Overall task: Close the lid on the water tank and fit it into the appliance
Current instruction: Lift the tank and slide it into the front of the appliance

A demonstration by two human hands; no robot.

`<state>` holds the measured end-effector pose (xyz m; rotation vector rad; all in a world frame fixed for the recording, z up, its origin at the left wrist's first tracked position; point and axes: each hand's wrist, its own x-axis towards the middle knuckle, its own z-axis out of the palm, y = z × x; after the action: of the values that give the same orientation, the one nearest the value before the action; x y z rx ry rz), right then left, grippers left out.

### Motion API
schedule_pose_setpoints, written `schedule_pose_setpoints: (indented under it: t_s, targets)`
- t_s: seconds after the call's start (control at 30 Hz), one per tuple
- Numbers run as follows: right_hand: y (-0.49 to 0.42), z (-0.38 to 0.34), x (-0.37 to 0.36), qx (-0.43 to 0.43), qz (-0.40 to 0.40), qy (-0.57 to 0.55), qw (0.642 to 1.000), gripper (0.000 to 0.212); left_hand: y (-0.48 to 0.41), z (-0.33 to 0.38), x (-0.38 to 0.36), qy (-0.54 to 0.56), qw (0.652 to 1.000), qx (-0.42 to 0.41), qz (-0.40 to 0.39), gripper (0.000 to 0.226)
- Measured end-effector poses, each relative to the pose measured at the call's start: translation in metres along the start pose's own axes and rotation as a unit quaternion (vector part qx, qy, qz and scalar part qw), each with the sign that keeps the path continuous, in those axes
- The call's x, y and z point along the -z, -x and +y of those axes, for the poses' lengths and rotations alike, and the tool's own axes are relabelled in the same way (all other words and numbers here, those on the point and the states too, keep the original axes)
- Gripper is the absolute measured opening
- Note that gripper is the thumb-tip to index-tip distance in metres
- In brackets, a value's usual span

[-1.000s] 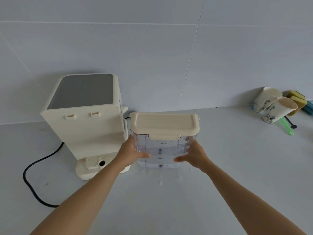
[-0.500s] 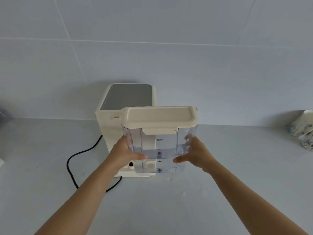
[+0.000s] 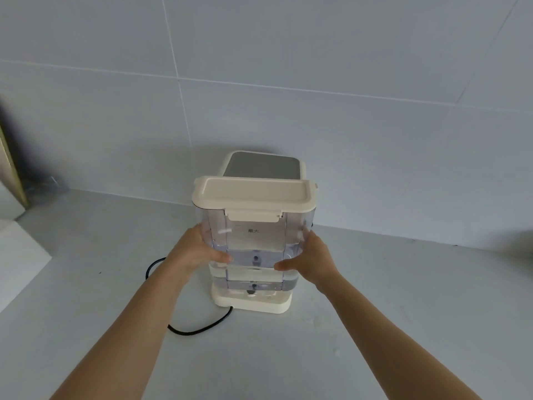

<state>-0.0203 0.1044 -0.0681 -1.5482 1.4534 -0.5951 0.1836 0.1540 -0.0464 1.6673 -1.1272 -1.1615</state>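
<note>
1. The water tank (image 3: 255, 241) carries one small dark printed mark on its clear front wall, just below the cream latch of the lid (image 3: 253, 194). It looks like two Chinese characters; the second reads as "大", the first is too blurred to make out.
2. A thin pale line runs to the left of that mark on the same wall, level with it.
3. No other text, brand, number or sign can be read, either on the lid or on the appliance (image 3: 264, 167) behind the tank.
</note>
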Motion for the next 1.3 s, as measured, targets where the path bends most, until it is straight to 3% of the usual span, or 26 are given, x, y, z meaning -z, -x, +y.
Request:
schedule_pose_setpoints:
  t_s: [0.53,0.93,1.3]
  targets:
    - [-0.002,-0.005,-0.015,-0.032,0.027,-0.007,0.999,0.08,-0.028,-0.006,0.01,0.007,1.0,0.019,-0.01,0.053]
    - [-0.003,0.004,-0.018,-0.05,0.038,-0.025,0.998,0.08,-0.031,-0.016,0.004,0.006,1.0,0.022,-0.008,0.063]
    - [-0.003,0.02,-0.029,-0.07,0.035,-0.025,0.997,0.083,-0.031,-0.034,-0.001,-0.027,0.999,0.028,0.006,0.05]
